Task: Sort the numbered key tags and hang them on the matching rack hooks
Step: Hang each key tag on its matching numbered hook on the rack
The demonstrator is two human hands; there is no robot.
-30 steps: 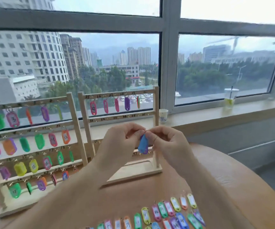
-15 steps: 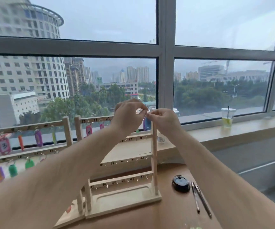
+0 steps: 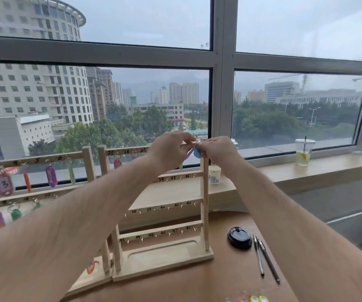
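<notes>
Pinching ring of blue tag [image 3: 197, 153] with left hand [image 3: 169, 149] and right hand [image 3: 217, 149], both gripping tight, holding it up at top rail of right rack [image 3: 205, 203], just beside right post.

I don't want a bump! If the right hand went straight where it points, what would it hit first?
Probably the left hand; the right hand points leftward at it, with the blue tag pinched between them.
</notes>
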